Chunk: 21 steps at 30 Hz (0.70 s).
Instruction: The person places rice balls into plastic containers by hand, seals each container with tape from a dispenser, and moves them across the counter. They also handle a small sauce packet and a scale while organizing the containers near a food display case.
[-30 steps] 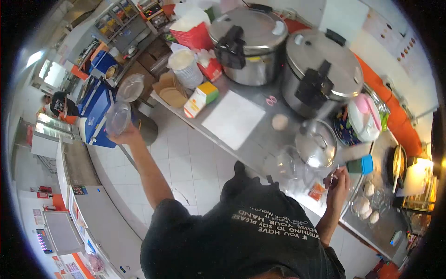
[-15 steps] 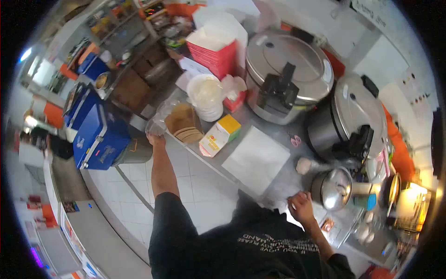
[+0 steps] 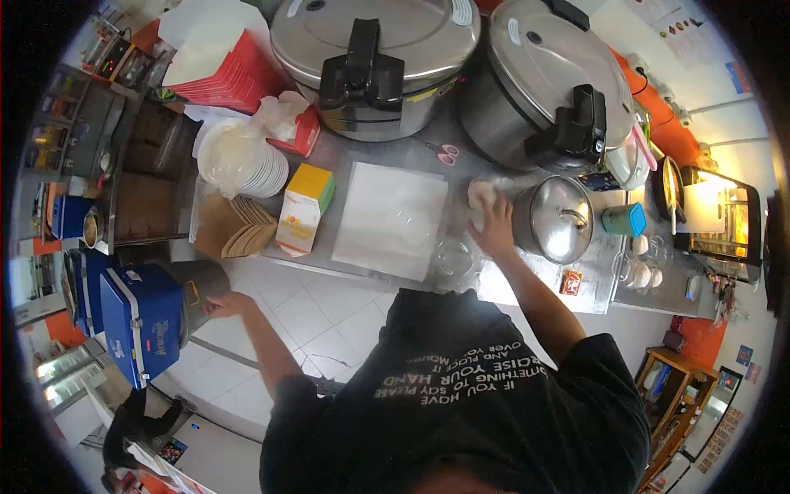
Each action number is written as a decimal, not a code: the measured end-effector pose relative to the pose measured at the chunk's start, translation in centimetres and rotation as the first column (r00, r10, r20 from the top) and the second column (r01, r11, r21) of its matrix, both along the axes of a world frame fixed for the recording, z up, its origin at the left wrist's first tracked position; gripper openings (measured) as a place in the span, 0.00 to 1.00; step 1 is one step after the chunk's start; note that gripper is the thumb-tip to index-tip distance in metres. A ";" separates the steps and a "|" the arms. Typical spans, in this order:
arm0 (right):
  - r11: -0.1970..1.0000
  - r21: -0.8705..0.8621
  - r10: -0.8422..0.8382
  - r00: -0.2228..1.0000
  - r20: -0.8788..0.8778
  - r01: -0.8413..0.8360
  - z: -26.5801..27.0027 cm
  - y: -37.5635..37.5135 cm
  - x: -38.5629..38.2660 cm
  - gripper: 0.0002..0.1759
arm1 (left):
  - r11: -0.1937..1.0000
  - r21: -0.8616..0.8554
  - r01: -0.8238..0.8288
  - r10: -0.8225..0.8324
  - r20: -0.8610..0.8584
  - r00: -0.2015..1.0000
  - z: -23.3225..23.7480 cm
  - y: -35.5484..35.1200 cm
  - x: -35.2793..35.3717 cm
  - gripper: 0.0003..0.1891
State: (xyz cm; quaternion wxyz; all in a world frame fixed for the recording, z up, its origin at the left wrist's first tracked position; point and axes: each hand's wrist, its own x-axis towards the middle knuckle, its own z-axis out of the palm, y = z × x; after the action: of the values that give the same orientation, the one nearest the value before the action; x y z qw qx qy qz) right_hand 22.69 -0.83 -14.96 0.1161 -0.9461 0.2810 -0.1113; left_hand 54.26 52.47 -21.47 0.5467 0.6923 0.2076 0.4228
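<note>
My right hand (image 3: 494,226) reaches over the steel counter (image 3: 527,284), fingers spread, with the fingertips on a pale round lump (image 3: 479,194) beside a lidded steel pot (image 3: 555,218). A clear plastic cup (image 3: 451,257) stands just left of my wrist, at the corner of a white board (image 3: 391,218). My left hand (image 3: 225,305) hangs low over the tiled floor, next to a grey bin (image 3: 200,282) and a blue cooler box (image 3: 140,323). Nothing shows in it, and its fingers are too small to read.
Two big steel cookers (image 3: 374,58) (image 3: 547,82) fill the back of the counter. On its left are a yellow carton (image 3: 304,206), wrapped white bowls (image 3: 243,160), brown paper sleeves (image 3: 243,232) and red boxes (image 3: 239,70). A teal cup (image 3: 623,220) stands right. Another person (image 3: 136,420) is at lower left.
My left hand held a clear container up high, then dropped down beside the bin, and the container is gone from view. My right hand moved from the counter's right end to the pale lump.
</note>
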 end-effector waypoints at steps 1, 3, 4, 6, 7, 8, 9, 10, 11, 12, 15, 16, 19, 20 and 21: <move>0.986 0.113 -0.121 0.991 -0.052 0.126 -1.0 -0.8 1.7 0.38 | 0.975 0.184 -0.125 0.124 0.013 0.992 3.0 -3.7 -3.5 0.19; 0.942 0.218 -0.236 0.965 -0.116 0.256 -3.9 -2.9 3.6 0.40 | 0.914 0.378 0.146 -0.150 -0.020 0.989 2.9 -8.3 -9.0 0.17; 0.945 0.229 -0.208 0.969 -0.136 0.235 -5.4 -3.6 3.8 0.41 | 0.856 0.326 0.401 -0.346 -0.217 0.913 0.9 -9.4 -11.7 0.17; 0.945 0.245 -0.178 0.969 -0.173 0.217 -6.4 -5.2 4.4 0.42 | 0.554 -0.271 0.787 -0.831 -0.240 0.502 -4.4 -12.5 -14.7 0.14; 0.887 0.363 -0.235 0.955 -0.181 0.287 -6.3 -5.8 4.6 0.41 | 0.521 -0.127 0.844 -0.766 -0.504 0.398 1.2 -18.2 -16.7 0.16; 0.807 0.473 -0.294 0.935 -0.197 0.354 -6.3 -5.9 4.1 0.40 | 0.432 -0.087 0.898 -0.821 -0.451 0.351 1.0 -21.2 -17.6 0.18; 0.802 0.472 -0.305 0.930 -0.204 0.366 -7.0 -6.2 3.3 0.40 | 0.381 -0.096 0.919 -0.803 -0.527 0.278 1.3 -23.9 -18.2 0.21; 0.775 0.614 -0.197 0.980 0.011 0.149 -8.0 -6.7 2.2 0.38 | 0.330 -0.107 0.938 -0.777 -0.595 0.206 1.5 -26.2 -18.2 0.25; 0.714 0.695 -0.108 0.965 0.237 -0.091 -8.7 -6.7 1.1 0.35 | 0.276 -0.002 0.961 -0.782 -0.582 0.224 -0.2 -27.9 -17.9 0.27; 0.713 0.697 -0.115 0.966 0.231 -0.082 -7.8 -5.5 -0.1 0.35 | 0.222 0.104 0.969 -0.789 -0.565 0.241 -1.9 -29.4 -17.7 0.28; 0.707 0.679 0.199 0.977 0.075 -0.196 -2.4 1.4 -3.8 0.31 | 0.198 0.148 0.969 -0.625 -0.742 0.241 -1.2 -32.9 -17.1 0.31; 0.815 0.529 0.299 0.954 -0.031 -0.238 -1.5 3.4 -4.2 0.29 | 0.189 0.153 0.970 -0.633 -0.737 0.239 -1.3 -33.5 -16.6 0.31; 0.972 0.218 0.121 0.983 -0.135 -0.090 -3.1 7.5 -5.2 0.27 | 0.006 -0.136 0.991 -0.570 -0.815 -0.108 -1.8 -34.1 -15.6 0.26; 0.973 0.220 0.106 0.985 -0.133 -0.075 -3.1 7.6 -5.7 0.27 | -0.010 -0.134 0.991 -0.566 -0.816 -0.116 -1.8 -34.1 -15.8 0.26; 0.972 0.219 0.116 0.986 -0.116 -0.089 -1.7 7.6 -5.9 0.27 | -0.062 -0.125 0.990 -0.646 -0.751 -0.135 -0.9 -34.0 -16.1 0.24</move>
State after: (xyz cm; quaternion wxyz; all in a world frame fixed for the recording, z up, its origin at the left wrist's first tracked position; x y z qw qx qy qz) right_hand 16.82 6.81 -16.67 0.2040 -0.9467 0.2489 -0.0133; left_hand 38.13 18.46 -22.38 0.3662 0.8400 -0.2785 -0.2876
